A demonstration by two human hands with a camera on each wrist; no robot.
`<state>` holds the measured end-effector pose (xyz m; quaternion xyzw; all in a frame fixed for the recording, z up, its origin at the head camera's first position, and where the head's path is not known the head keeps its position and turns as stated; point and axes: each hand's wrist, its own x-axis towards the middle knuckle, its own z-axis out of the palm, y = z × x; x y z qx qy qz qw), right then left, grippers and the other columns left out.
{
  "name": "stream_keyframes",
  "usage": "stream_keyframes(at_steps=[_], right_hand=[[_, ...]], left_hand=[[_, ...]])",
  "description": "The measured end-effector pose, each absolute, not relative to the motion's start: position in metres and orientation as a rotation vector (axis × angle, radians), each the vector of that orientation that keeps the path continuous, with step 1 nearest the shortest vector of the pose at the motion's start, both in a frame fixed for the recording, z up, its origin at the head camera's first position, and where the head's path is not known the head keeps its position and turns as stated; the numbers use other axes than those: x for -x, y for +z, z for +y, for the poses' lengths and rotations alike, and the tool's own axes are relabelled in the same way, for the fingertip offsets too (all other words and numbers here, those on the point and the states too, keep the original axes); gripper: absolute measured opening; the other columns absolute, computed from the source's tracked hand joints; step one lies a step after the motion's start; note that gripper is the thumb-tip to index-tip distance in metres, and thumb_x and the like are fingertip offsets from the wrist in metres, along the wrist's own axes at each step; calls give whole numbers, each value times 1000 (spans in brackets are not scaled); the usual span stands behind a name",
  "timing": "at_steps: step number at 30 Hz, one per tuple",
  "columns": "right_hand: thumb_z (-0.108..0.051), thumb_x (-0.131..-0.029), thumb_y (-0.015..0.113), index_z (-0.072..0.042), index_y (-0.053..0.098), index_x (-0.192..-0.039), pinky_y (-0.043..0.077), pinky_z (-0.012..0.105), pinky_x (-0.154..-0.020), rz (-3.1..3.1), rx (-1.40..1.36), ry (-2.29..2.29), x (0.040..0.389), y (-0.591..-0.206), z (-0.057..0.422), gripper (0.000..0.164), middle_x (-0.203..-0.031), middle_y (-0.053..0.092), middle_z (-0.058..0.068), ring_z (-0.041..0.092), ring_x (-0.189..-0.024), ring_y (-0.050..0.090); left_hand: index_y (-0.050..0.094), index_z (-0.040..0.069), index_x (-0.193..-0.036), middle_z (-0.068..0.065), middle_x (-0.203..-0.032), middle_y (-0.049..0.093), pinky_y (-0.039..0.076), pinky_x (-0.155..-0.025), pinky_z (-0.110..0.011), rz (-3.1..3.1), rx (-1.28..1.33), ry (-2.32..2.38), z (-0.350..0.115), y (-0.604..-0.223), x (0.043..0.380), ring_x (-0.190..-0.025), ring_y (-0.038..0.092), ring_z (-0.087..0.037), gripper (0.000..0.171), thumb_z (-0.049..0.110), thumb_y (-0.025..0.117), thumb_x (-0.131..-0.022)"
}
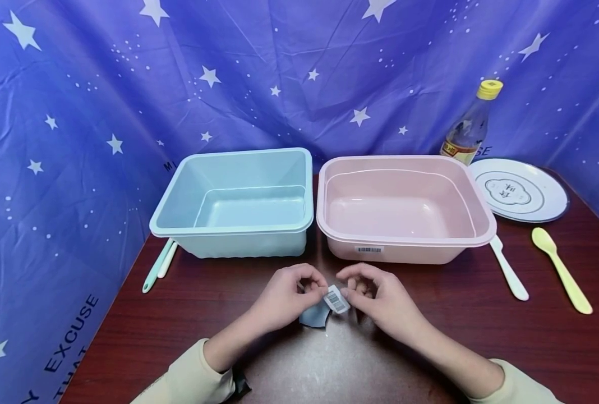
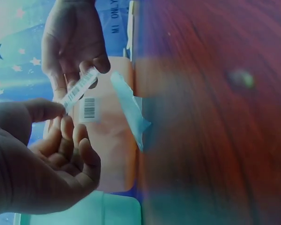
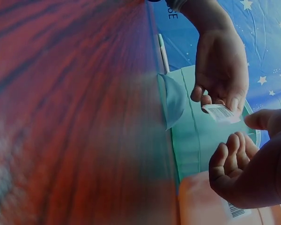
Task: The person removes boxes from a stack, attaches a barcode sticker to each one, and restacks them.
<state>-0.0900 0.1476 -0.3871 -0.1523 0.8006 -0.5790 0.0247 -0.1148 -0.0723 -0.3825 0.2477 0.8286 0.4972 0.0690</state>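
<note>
In the head view, my left hand [image 1: 284,297] pinches a small white barcode sticker [image 1: 336,300] between thumb and forefinger. My right hand [image 1: 387,297] is just right of it, thumb tip at the sticker's edge and forefinger held apart from the thumb. The right wrist view has the sticker [image 3: 220,112] in the left fingers [image 3: 234,104], with the right thumb close by. Below the left hand is a curved blue-grey scrap [image 1: 314,316], standing bent on the table in the left wrist view. A second barcode label [image 1: 369,249] is on the pink basin [image 1: 405,255].
Left of the pink basin stands a light blue basin [image 1: 244,244]. Further right are a yellow-capped bottle [image 1: 466,132], a white plate [image 1: 542,196], a white-handled utensil [image 1: 510,272] and a yellow spoon [image 1: 564,275]. Green and white handles [image 1: 159,266] stick out beside the blue basin.
</note>
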Motion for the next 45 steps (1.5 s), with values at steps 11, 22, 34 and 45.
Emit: stream_keyframes(at_steps=[11,22,34,45], right_hand=[[-14,-94,72,-9,71,-94,48,31,-45,2505,278,-1736,92,-387,149,5,-73,63,10,24,-54,58],[-3,-89,74,-9,72,-90,43,24,-53,2558,367,-1916,97,-389,141,7,-73,59,-2,10,-60,50],[-1,-88,75,-7,72,-85,39,21,-55,2564,348,-1915,113,-393,114,7,-69,57,-1,10,-60,48],[-2,-90,71,-7,74,-93,41,22,-52,2501,423,-1884,123,-392,83,7,-74,58,0,11,-60,49]], left_hand=[[72,-4,-96,-5,-78,64,44,-59,-24,2155,-103,1953,-72,-380,119,-66,53,-15,13,8,72,-91],[72,-4,-95,-2,-77,63,44,-60,-23,2162,-105,2007,-75,-379,116,-66,51,-11,13,7,75,-89],[74,5,-85,0,-70,62,40,-55,-21,2412,-165,1973,-94,-382,113,-61,49,-9,4,5,78,-86],[74,4,-95,-2,-73,58,38,-55,-21,2443,-28,2010,-118,-384,107,-58,46,-9,6,3,73,-89]])
